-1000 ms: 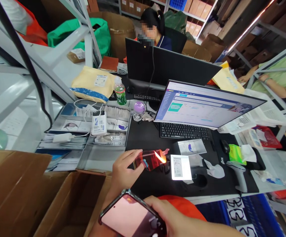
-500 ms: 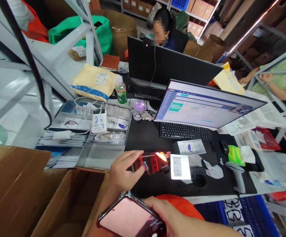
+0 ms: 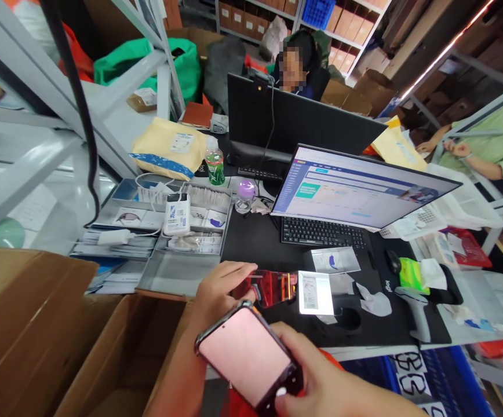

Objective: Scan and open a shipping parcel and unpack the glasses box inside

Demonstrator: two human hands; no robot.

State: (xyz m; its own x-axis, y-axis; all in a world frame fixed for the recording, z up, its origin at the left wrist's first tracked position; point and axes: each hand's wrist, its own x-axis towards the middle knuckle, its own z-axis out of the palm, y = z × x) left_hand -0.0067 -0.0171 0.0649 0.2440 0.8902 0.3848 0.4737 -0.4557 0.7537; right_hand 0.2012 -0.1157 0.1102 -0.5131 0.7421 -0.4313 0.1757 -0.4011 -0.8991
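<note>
My left hand [image 3: 221, 289] grips a pair of glasses with a red mirrored lens [image 3: 273, 288], holding it just above the black desk mat [image 3: 260, 237]. My right hand [image 3: 325, 382] is closed round a smartphone [image 3: 249, 356] with a pinkish screen, raised close to the camera and just below the lens. Beside the lens on the mat lies a white labelled packet [image 3: 314, 292].
A lit monitor [image 3: 360, 188] and keyboard [image 3: 323, 233] stand behind the mat; a barcode scanner [image 3: 416, 307] and mouse [image 3: 393, 260] sit right. A grey sorting tray [image 3: 173, 275] lies left, open cardboard boxes [image 3: 116, 359] below it. One person sits behind a second monitor, another at far right.
My right hand has lifted the phone up and forward toward the lens. The left hand has tilted the lens flatter, and the bright glare on it is gone.
</note>
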